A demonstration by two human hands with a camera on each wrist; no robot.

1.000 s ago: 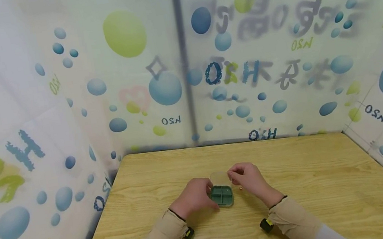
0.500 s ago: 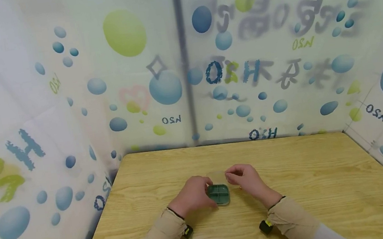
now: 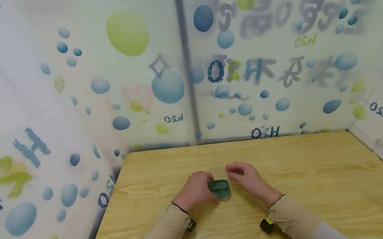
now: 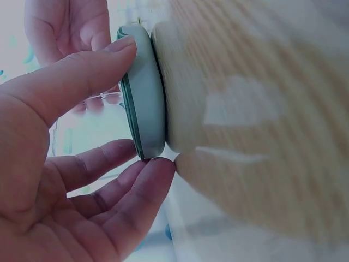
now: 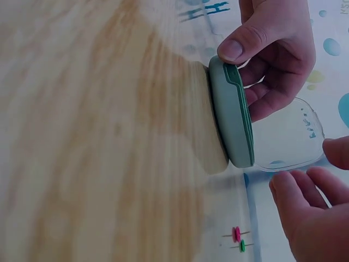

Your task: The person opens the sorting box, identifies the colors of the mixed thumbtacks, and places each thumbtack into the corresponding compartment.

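One left hand (image 3: 195,191) grips square green plastic box (image 5: 230,114); half-parted right hand (image 3: 247,177), seemingly empty, by clear rounded plastic lid (image 5: 286,136); likely lid-adjusting, needing pinch.

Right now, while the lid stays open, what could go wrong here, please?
If the clear lid swings shut, it might pinch the left fingers, which grip the edge of the green box. The right fingers are close beside the clear lid, so a careless push could strain it.
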